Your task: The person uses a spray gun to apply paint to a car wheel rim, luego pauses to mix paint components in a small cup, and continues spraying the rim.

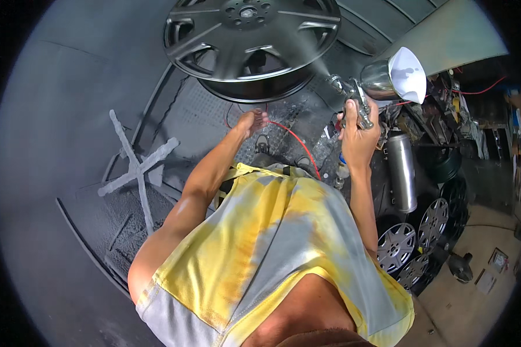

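Note:
My right hand (360, 136) is wrapped round the handle of a metal spray gun (348, 91), to the right of a dark multi-spoke wheel rim (231, 37). A metal paint cup (379, 80) with a white lining sticks out from the gun's right side. From the nozzle, a pale mist fans up and left onto the spokes. Below the rim's lower edge is my left hand (253, 122), its fingers curled together. A red hose (298, 140) passes by its fingertips; whether the fingers grip anything is hidden.
A grey-coated cross-shaped stand (138, 168) is at the left. To the right are a silver cylinder (402, 172), several wheel rims (396, 247) and a cluttered rack (446, 110). My shoes (263, 143) show on the speckled floor, where the red hose runs.

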A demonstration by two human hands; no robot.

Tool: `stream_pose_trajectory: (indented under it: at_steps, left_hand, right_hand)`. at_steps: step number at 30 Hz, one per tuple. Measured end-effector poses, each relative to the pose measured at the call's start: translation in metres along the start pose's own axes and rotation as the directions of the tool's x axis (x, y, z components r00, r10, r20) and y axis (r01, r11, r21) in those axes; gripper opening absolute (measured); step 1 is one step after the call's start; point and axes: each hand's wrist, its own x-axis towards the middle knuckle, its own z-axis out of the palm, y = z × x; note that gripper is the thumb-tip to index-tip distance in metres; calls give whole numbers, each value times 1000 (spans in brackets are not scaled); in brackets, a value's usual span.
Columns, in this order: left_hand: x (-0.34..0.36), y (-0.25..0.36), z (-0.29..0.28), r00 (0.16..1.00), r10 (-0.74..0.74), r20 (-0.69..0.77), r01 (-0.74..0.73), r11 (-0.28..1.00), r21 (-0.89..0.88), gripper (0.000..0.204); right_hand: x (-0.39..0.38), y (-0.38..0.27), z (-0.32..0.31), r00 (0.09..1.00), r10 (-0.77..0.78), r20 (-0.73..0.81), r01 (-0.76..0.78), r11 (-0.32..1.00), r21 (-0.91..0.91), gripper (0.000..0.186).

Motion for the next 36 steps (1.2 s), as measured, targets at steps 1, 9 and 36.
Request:
stream_pose_trajectory:
  at_steps: [1, 9, 36]
  left_hand:
    - [2, 5, -9, 999, -43, 15, 42, 999, 21, 27]
    - [39, 52, -49, 891, 237, -387, -349, 903, -251, 32]
    - [44, -17, 186, 993, -23, -116, -93, 453, -886, 102]
  right_hand:
    - [0, -1, 1, 1000, 0, 13, 0, 1000, 1, 30]
    - [-2, -15, -5, 996, 50, 76, -51, 999, 16, 27]
    - [-2, -157, 37, 817, -29, 575, -62, 988, 138, 28]
